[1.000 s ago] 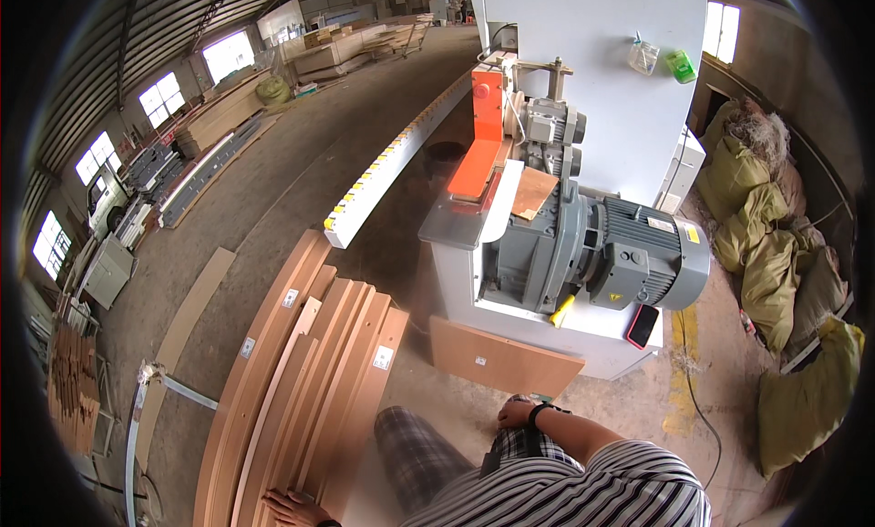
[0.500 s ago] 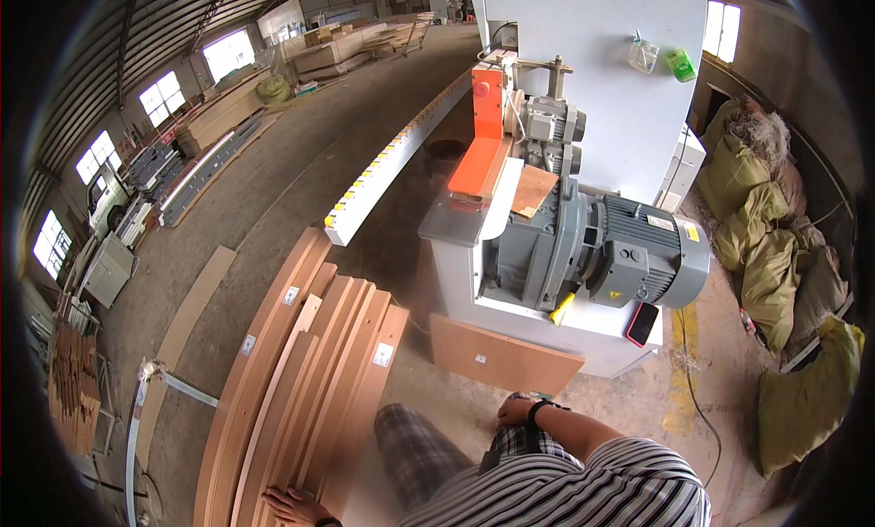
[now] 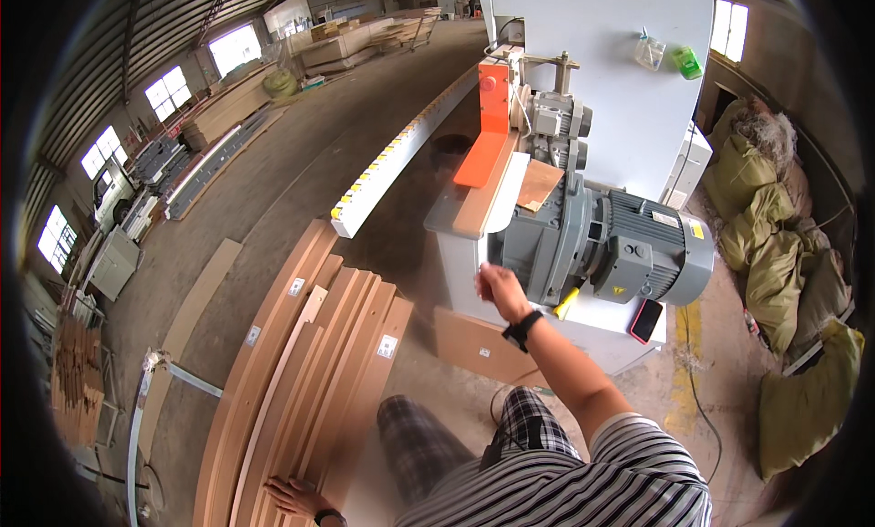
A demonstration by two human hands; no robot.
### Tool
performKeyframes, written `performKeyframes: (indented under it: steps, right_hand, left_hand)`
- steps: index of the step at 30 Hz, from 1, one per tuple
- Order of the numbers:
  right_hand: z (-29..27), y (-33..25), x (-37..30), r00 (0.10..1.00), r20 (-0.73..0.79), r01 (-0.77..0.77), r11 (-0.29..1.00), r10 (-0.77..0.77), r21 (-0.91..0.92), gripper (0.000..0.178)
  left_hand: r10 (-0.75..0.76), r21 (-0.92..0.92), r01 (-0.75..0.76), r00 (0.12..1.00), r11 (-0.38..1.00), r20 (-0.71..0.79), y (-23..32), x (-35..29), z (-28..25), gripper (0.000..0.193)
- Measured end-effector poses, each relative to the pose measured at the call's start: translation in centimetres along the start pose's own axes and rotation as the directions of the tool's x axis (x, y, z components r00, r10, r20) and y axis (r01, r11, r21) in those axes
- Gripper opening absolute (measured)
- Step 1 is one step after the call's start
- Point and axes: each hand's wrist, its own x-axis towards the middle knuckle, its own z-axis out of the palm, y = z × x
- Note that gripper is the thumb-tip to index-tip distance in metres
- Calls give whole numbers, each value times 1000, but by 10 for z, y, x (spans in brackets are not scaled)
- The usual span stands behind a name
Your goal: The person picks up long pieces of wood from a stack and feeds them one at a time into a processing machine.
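Note:
My left hand (image 3: 296, 497) lies flat with its fingers spread on a stack of long brown wood-look boards (image 3: 310, 381). My right hand (image 3: 501, 292) is raised in front of the machine's white base (image 3: 460, 263), its fingers loosely curled and slightly blurred, with nothing visible in them. Beyond it, a brown strip (image 3: 476, 208) sticks out from beneath the orange guard (image 3: 483, 163) over the metal end plate. A brown panel (image 3: 483, 348) with a small label leans against the base, below my right hand.
A big grey motor (image 3: 638, 240) sits on the machine, with a yellow-handled tool (image 3: 566, 302) and a phone (image 3: 646, 321) near it. A white rail with yellow pieces (image 3: 383, 167) runs toward the back. Stuffed sacks (image 3: 775, 281) line the right; a cable (image 3: 697, 399) crosses the floor.
My right hand has risen from my thigh toward the machine. The brown strip now reaches farther toward me over the end plate. My left hand stays on the boards.

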Motion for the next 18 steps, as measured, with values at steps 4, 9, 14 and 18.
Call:
performKeyframes:
  steps: [4,9,14,18]
  right_hand:
    - [41,-84,8,986,-95,-133,989,139,72,47]
    - [57,-69,-6,997,-38,-69,993,66,-95,51]
    - [65,-63,-42,984,78,-149,980,160,-130,52]
    - [74,-78,-62,954,171,-246,969,246,-23,43]
  left_hand:
    - [19,-38,-19,1000,999,-15,5,0,-1,53]
    - [12,-17,-12,1000,1000,-3,2,2,7,54]
    - [-3,0,3,999,1000,34,3,0,0,55]
    - [10,-45,-9,1000,999,29,4,4,7,54]
